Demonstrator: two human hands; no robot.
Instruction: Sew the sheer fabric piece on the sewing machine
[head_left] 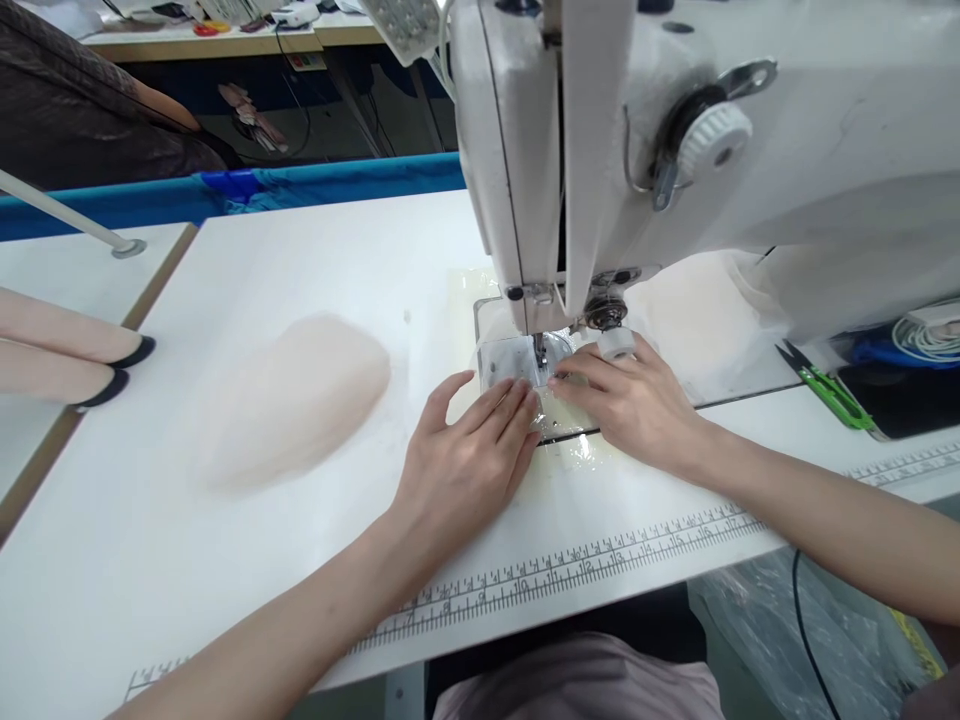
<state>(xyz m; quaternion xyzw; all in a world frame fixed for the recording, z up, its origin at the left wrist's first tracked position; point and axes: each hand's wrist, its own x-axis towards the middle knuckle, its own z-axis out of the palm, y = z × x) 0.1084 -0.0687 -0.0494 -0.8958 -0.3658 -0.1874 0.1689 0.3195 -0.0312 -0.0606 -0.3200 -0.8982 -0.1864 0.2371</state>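
A white sewing machine (517,160) stands over the table, its presser foot (540,350) low above the needle plate (559,422). My left hand (469,440) lies with its fingers stretched out flat, fingertips just left of the foot. Close on the foot's right side, my right hand (637,405) has its fingers bent and drawn together; what they pinch, if anything, is too small or hidden to make out. Something thin and see-through seems to lie around the foot, but its kind is unclear. A sheer pale beige piece of fabric (307,400) rests on the table to the left.
More pale fabric (697,310) lies beneath the machine arm. Green thread snips (832,395) sit at the right beside a dark flat object (900,395). A printed ruler (525,583) follows the table's front edge. Two pale tubes with dark ends (67,350) reach in from the left.
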